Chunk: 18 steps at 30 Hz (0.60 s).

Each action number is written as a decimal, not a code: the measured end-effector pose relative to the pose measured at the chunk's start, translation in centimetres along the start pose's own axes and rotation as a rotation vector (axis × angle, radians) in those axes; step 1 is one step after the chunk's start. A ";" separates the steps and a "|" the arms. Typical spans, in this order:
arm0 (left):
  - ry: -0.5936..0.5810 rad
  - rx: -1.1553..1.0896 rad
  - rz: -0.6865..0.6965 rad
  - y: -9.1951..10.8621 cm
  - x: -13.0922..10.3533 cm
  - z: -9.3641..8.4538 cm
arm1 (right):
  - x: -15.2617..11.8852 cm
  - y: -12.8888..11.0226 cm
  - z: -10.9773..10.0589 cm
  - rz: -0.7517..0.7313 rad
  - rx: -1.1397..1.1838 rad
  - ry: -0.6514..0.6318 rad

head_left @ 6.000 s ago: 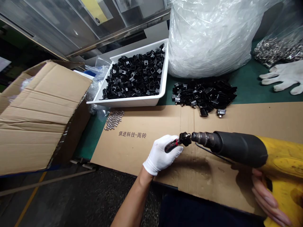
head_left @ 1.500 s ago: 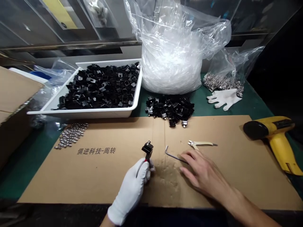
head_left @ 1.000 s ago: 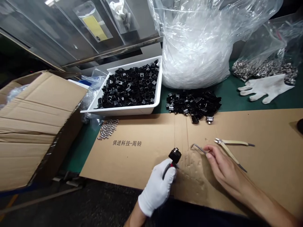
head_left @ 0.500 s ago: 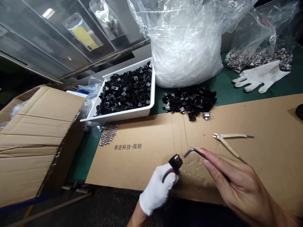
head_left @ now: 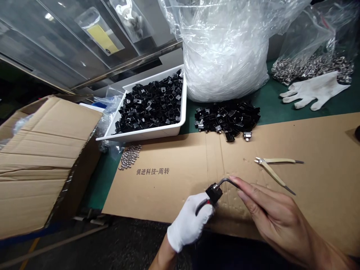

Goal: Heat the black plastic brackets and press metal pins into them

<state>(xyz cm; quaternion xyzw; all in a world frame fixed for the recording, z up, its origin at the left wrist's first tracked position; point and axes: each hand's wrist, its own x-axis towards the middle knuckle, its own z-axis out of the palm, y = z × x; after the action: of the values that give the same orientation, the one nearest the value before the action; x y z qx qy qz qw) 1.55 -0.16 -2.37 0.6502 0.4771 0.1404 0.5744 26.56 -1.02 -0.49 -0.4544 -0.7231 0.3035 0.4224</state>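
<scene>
My left hand [head_left: 189, 221], in a white glove, is closed round what look like pliers [head_left: 201, 206] with dark, red-marked handles; most of the tool is hidden. A small black part [head_left: 214, 194] with a metal screw sits at the tool's end, just beyond my fingers. Bare, my right hand [head_left: 277, 213] pinches a hex key [head_left: 229, 181] between thumb and fingers. The bent short end of the key meets the screw on top of the black part. To the right lie cutters [head_left: 271, 170] with cream handles, spread apart on the cardboard sheet [head_left: 174, 187].
A white tray [head_left: 184, 108] full of black parts stands at the back. Beside it are a loose pile of black parts [head_left: 229, 118] and a large plastic bag [head_left: 225, 63]. Small metal pins [head_left: 130, 156] lie at left, near a cardboard box [head_left: 47, 150]. A white glove [head_left: 316, 92] rests back right.
The hex key's tip, apart from the black part before, now meets its screw. My left hand and the black part have shifted slightly right; my right hand has moved slightly left.
</scene>
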 end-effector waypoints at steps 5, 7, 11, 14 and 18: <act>-0.006 -0.036 -0.004 0.1 0.0 0.0 | -0.4 -0.4 0.0 0.121 0.064 -0.061; -0.016 -0.058 -0.004 0.1 0.0 0.0 | -0.4 -0.8 -0.2 0.240 0.112 -0.129; -0.033 -0.079 -0.004 0.1 -0.1 0.1 | -0.1 -1.6 -0.4 0.387 0.291 -0.268; -0.047 -0.116 -0.016 0.1 -0.2 0.4 | -0.2 -1.7 0.0 0.431 0.397 -0.275; -0.059 -0.194 -0.018 0.1 -0.2 1.0 | -0.5 -1.6 0.3 0.492 0.495 -0.270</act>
<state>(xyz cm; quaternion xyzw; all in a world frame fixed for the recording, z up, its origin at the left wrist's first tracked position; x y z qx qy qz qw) 2.22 -0.97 -2.51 0.5912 0.4500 0.1615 0.6496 25.78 -2.11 0.51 -0.4546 -0.5462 0.6186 0.3350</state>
